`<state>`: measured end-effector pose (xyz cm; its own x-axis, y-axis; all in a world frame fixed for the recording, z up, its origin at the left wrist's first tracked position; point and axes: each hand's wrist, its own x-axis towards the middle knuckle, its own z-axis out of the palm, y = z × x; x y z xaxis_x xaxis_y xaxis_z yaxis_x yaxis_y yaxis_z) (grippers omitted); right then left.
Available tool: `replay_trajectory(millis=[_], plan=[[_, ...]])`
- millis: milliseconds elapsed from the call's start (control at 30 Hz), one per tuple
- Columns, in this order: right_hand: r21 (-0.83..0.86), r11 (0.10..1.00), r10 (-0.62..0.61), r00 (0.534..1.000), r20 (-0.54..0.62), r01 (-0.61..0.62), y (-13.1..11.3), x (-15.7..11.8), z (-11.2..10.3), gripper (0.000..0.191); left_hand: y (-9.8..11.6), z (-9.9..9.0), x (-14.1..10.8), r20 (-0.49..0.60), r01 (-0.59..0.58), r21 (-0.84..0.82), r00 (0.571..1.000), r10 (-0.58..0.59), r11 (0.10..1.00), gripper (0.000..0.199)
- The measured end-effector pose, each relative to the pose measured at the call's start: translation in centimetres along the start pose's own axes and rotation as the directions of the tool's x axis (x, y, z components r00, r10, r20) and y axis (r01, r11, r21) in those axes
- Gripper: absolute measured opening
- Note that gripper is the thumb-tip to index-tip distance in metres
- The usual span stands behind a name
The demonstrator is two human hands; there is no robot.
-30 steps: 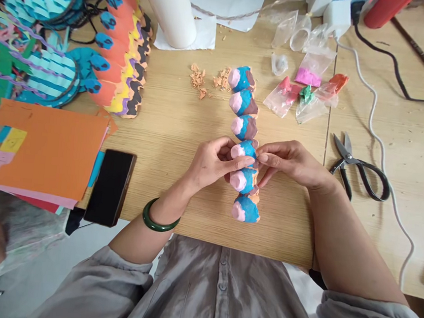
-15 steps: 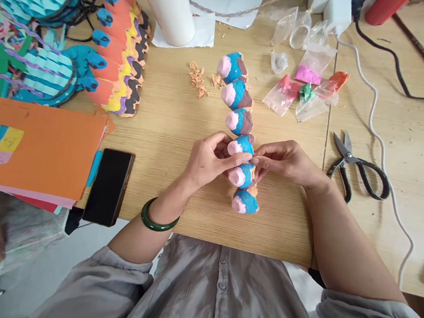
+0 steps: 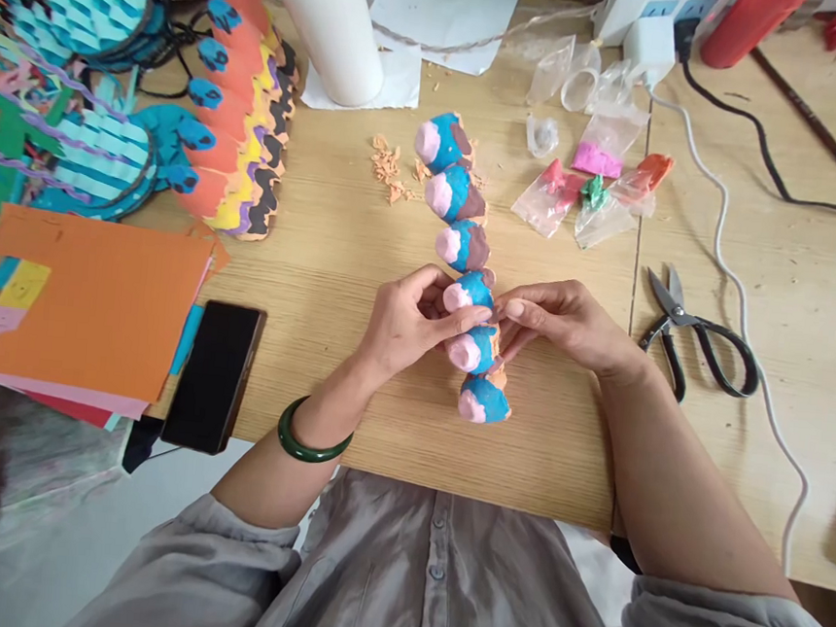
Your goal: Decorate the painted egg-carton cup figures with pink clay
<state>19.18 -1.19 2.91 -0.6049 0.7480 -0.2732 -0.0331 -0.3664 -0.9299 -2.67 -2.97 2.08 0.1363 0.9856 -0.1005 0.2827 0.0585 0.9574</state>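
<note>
A knobbly strip (image 3: 460,247) of several bumps, coated in pink, blue and brown modelling clay, runs lengthwise away from me over the wooden table. My left hand (image 3: 410,321) grips it near the fourth and fifth bumps, thumb across the top and fingers tucked behind. At the strip's right edge, my right hand (image 3: 553,320) is closed, its fingertips against the side beside the same bumps; anything small between them is hidden. The nearer bumps show bare orange along that edge, while the farther ones carry brown there.
Orange crumbs (image 3: 385,164) lie beyond the strip. Small bags of coloured clay (image 3: 598,160) and black-handled scissors (image 3: 681,317) are to the right, near a white cable (image 3: 724,243). On the left are a phone (image 3: 214,374), orange paper (image 3: 90,295) and a painted bumpy piece (image 3: 235,102). A white cylinder (image 3: 332,33) stands behind.
The right thumb has drawn slightly back from the strip's edge. The strip's far end has shifted a little left in view. The left hand keeps its grip.
</note>
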Motion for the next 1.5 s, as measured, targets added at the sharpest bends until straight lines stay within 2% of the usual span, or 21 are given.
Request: replay_trajectory(millis=[100, 267, 533, 733, 833, 1067, 1133, 1167, 1233, 1300, 1367, 1500], plan=[[0.015, 0.999, -0.037, 0.998, -0.059, 0.038, 0.2, 0.1, 0.0, 0.034, -0.1, 0.0, 0.0, 0.003, -0.015, 0.006, 1.0, 0.015, 1.0, 0.037], [-0.003, 1.0, -0.007, 1.0, -0.013, 0.007, 0.6, 0.3, 0.3, 0.032, -0.1, 0.0, 0.0, -0.009, -0.013, 0.014, 1.0, 0.014, 1.0, 0.037], [-0.011, 0.996, 0.086, 0.994, 0.068, -0.085, 0.3, 0.1, 0.1, 0.034, 0.5, 0.1, -0.2, 0.065, -0.006, 0.026, 0.998, 0.005, 1.0, 0.039], [-0.157, 0.986, 0.076, 0.989, 0.123, -0.056, -0.2, -0.2, 0.0, 0.039, 0.3, 0.1, -0.2, 0.181, -0.027, 0.018, 0.983, 0.023, 0.999, 0.038], [-0.212, 0.977, 0.046, 0.992, 0.116, -0.021, 0.0, -0.2, 0.2, 0.04, 0.1, 0.0, -0.2, 0.183, -0.025, 0.013, 0.983, 0.022, 1.0, 0.037], [-0.076, 0.995, 0.062, 0.998, 0.028, -0.06, 0.1, 0.1, 0.4, 0.04, -0.2, 0.0, 0.1, 0.029, -0.033, 0.035, 0.999, 0.032, 0.999, 0.038], [-0.081, 0.997, -0.002, 0.994, -0.106, -0.007, 0.2, 0.4, 0.5, 0.042, -0.2, 0.1, 0.2, -0.002, -0.049, 0.061, 0.999, 0.049, 0.997, 0.039], [-0.087, 0.995, -0.061, 0.975, -0.212, 0.043, 0.3, 0.6, 0.5, 0.043, -0.2, 0.1, 0.1, -0.018, -0.056, 0.081, 0.998, 0.057, 0.995, 0.04], [-0.115, 0.984, -0.171, 0.891, -0.42, 0.134, 0.7, 1.0, 0.7, 0.045, -0.1, 0.2, 0.1, -0.041, -0.062, 0.124, 0.997, 0.067, 0.99, 0.042], [-0.155, 0.972, -0.235, 0.811, -0.536, 0.179, 1.2, 1.4, 0.9, 0.046, -0.1, 0.2, 0.1, -0.042, -0.066, 0.17, 0.996, 0.074, 0.983, 0.042], [-0.196, 0.965, -0.255, 0.793, -0.553, 0.173, 1.7, 1.7, 1.3, 0.046, -0.1, 0.1, 0.1, -0.029, -0.069, 0.204, 0.997, 0.077, 0.977, 0.043], [-0.322, 0.937, -0.282, 0.832, -0.478, 0.133, 2.2, 1.7, 1.9, 0.047, -0.2, 0.2, 0.3, -0.025, -0.043, 0.238, 0.998, 0.051, 0.97, 0.042]])
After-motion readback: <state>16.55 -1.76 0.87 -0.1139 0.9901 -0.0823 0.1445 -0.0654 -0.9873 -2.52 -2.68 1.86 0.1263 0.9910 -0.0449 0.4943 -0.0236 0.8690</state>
